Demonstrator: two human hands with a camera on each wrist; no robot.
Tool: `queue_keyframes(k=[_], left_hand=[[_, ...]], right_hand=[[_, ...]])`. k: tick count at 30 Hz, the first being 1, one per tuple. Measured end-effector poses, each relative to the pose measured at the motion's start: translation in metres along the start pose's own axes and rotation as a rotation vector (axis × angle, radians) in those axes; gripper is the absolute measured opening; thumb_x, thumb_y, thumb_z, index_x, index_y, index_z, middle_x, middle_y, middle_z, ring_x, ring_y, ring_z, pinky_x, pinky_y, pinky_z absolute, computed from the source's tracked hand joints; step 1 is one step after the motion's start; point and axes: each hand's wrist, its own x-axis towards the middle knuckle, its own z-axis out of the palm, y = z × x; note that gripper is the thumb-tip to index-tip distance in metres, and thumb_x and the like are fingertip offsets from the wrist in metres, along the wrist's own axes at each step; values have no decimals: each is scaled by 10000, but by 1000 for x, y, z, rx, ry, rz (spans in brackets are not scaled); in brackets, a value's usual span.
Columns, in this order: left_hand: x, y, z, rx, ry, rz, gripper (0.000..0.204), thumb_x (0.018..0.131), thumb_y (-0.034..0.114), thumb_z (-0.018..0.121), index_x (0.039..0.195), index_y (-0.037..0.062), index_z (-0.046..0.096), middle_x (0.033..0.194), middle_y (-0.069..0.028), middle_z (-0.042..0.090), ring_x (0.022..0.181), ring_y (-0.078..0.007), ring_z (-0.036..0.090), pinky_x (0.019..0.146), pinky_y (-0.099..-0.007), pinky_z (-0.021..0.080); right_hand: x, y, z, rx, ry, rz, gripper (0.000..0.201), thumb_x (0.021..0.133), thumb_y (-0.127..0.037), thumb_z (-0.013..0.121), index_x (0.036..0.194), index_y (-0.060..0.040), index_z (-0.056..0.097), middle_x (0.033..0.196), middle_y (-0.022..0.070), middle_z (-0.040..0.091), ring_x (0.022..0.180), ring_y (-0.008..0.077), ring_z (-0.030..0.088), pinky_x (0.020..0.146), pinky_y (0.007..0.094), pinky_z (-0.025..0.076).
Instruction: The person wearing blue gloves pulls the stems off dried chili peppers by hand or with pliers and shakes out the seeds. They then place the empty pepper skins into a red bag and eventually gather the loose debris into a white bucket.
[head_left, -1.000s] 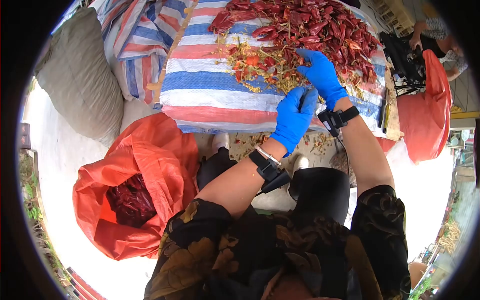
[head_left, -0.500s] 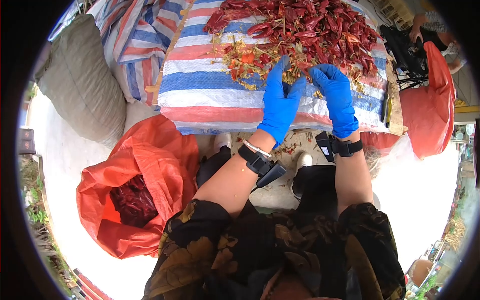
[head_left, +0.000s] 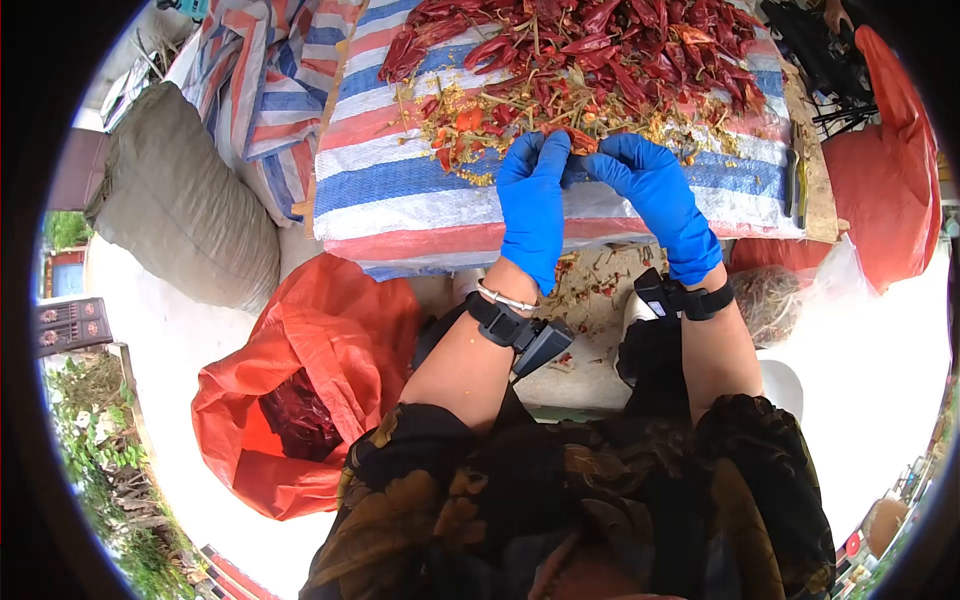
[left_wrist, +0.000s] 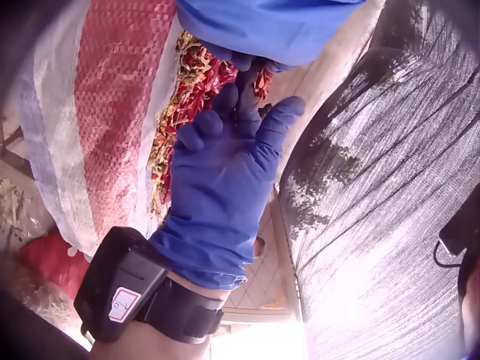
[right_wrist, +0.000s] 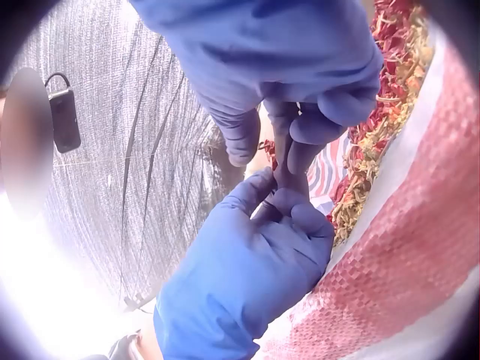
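Observation:
My two blue-gloved hands meet over the near edge of a striped sheet. Between their fingertips is a dried red chili pepper [head_left: 574, 139], mostly hidden behind fingers in both wrist views. My right hand [head_left: 650, 190] pinches it from the right. From the left, my left hand [head_left: 533, 205] brings its fingertips right up to the pepper; in the left wrist view the left thumb [left_wrist: 281, 121] stands apart from the forefinger. Just beyond lies a pile of dried red chilies [head_left: 610, 50], with yellowish seeds and stem bits [head_left: 465, 125] strewn in front.
The striped sheet [head_left: 400, 190] covers a board with a wooden edge [head_left: 815, 180]. An open red sack [head_left: 340, 340] with chilies inside stands at lower left, a full grey-beige sack [head_left: 185, 195] behind it. Another red sack [head_left: 880, 190] is at right. Scraps litter the floor.
My right hand has drawn back from the pile and come together with the left hand, bringing a chili pepper between them. The head view has shifted slightly.

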Motion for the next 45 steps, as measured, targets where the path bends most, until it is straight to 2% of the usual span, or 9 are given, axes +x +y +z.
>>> queue_keyframes(k=[7,14,17,19,21,23,29,37,45], left_hand=[[3,-17,5,-175,-47,-158,78,815,98,577,885,77,550,721,-12,571,573,-101,527,533,-224,419],[21,-20,-3,-615,-139,-298,50,846,122,518,865,76,522,851,-80,574,692,-140,519,596,-255,440],[20,-19,-1,-542,-151,-197,53,843,119,523,874,77,518,854,-82,586,692,-148,532,604,-247,443],[18,-18,0,-495,-137,-176,54,838,114,530,878,79,518,854,-82,592,695,-152,539,608,-247,446],[16,-15,0,-454,-152,-131,56,827,80,535,880,93,520,845,-88,604,745,-163,569,639,-291,457],[15,-15,-1,-444,-114,-97,71,820,52,529,874,97,525,862,-102,609,795,-188,579,678,-320,462],[20,-15,1,-469,-166,42,153,787,-39,505,849,99,531,949,-159,612,943,-297,572,817,-398,457],[20,-3,6,-433,-152,-37,226,778,-54,477,956,79,518,808,-74,573,639,-154,498,683,-300,453],[30,-3,7,-243,-204,-84,241,810,87,579,1047,91,531,825,-10,561,625,-75,462,667,-242,415]], right_hand=[[-6,-11,-20,314,-176,249,175,821,-167,555,864,-8,614,750,26,600,641,82,502,591,197,408],[-5,3,-43,517,-375,86,180,824,-182,531,796,-26,616,707,23,593,625,80,501,589,196,401],[-5,-15,-51,311,-93,257,154,810,-160,563,809,-10,596,699,51,568,626,105,493,595,220,394],[2,-4,-78,-659,254,89,173,758,-218,628,794,-49,626,757,83,614,651,175,555,637,266,443],[2,8,-91,-815,272,31,246,710,-221,678,883,-52,632,910,139,608,783,260,578,720,331,456],[3,9,-94,-1286,460,-297,350,684,-215,696,987,-56,618,1060,167,555,924,305,543,790,366,445],[28,8,-61,-957,430,-327,392,680,-181,700,1036,-53,600,1072,174,537,967,311,516,826,369,427],[59,34,-42,-934,479,-268,367,713,-184,667,1049,-56,595,991,165,559,876,306,533,759,370,441],[59,36,-47,-720,545,-363,262,754,-144,632,998,-53,604,826,141,613,726,268,587,683,321,467]])
